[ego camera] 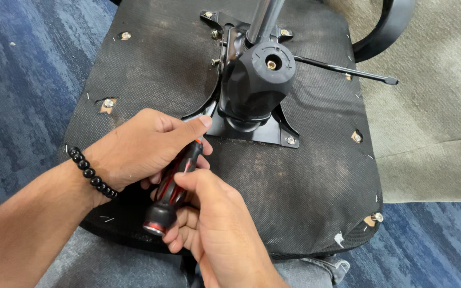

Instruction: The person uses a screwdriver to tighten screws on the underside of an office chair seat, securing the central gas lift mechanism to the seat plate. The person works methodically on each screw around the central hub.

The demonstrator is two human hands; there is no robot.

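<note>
An upturned office chair seat (pixel 305 181) lies before me, its black fabric underside facing up. A black metal mounting plate (pixel 265 133) with a tilt mechanism housing (pixel 257 85) and a chrome gas cylinder (pixel 262 18) is bolted to it. My left hand (pixel 140 146), with a black bead bracelet at the wrist, guides the shaft of a black-and-red screwdriver (pixel 174 186) toward the plate's near left corner. My right hand (pixel 214 224) grips the screwdriver's handle from below. The screwdriver's tip is hidden under my left fingers.
A thin black lever rod (pixel 348 69) sticks out to the right of the mechanism. Bolts (pixel 292 140) sit in the plate and around the seat (pixel 109 103). A black armrest curve (pixel 385 26) is at top right. Blue carpet (pixel 22 96) lies left, beige carpet (pixel 438 106) right.
</note>
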